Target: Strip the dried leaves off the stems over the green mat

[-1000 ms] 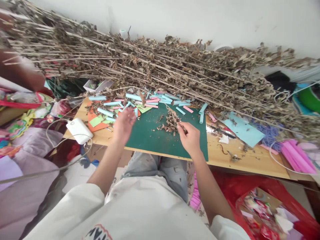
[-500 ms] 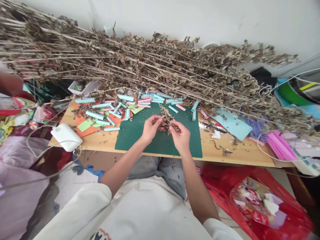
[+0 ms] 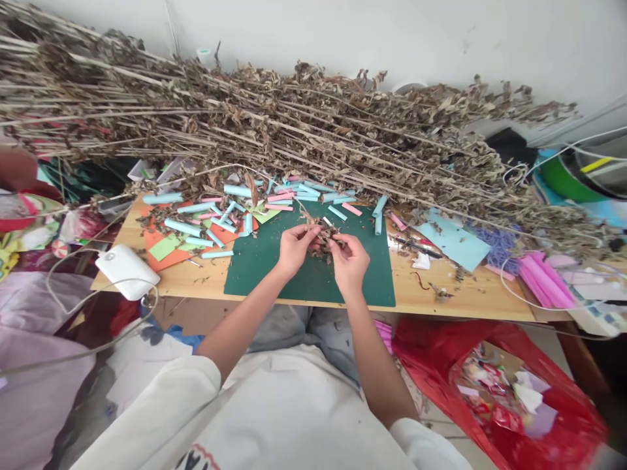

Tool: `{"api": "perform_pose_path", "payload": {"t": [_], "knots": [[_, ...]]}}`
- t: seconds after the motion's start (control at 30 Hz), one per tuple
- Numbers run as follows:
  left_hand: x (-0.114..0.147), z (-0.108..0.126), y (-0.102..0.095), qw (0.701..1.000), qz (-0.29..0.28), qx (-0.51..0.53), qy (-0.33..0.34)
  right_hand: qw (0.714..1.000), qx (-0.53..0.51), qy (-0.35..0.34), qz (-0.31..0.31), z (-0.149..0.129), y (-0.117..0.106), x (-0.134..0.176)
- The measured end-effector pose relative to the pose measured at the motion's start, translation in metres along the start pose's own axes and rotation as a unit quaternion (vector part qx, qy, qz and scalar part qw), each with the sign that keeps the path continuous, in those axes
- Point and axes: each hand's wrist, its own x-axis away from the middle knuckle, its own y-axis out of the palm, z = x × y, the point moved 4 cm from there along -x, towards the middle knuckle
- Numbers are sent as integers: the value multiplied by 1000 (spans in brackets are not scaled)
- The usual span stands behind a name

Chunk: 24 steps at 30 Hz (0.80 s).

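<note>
Over a dark green cutting mat [image 3: 259, 264], my left hand [image 3: 296, 249] and my right hand [image 3: 349, 262] are close together. Both hands have closed fingertips, pinching a small clump of dried leaves [image 3: 321, 245] between them. Crumbled leaf bits lie on the mat below. Behind my hands, several blue and pink paper rolls [image 3: 337, 213] lie along the mat's far edge. A large heap of dried leafy stalks [image 3: 313, 127] stretches across the back of the table. My palms are partly turned from view.
A white power bank [image 3: 126, 271] with a cable lies at the table's left edge. Orange paper [image 3: 169, 260], a light blue sheet [image 3: 453, 239] and a black pen [image 3: 416, 248] lie on the wooden table [image 3: 465, 300]. An open red bag [image 3: 426, 352] of litter stands at lower right.
My right hand has shifted slightly on the leaf clump, while my left hand stays nearly in place. The whole view has drifted a little.
</note>
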Motion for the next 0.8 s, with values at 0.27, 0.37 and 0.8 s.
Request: {"api": "perform_pose_path", "payload": {"t": [0.27,0.37,0.8], "knots": [[-1,-9,-2,1000,-11,10,11,992,-95,85,25,12,9,-4],[-2,-9,-8,1000,9,12,15,995,-78,63,28,13,6,-11],[3,-4,-1,999,20,37,-22,992,106,-55,-28,-10,-2,-21]]}}
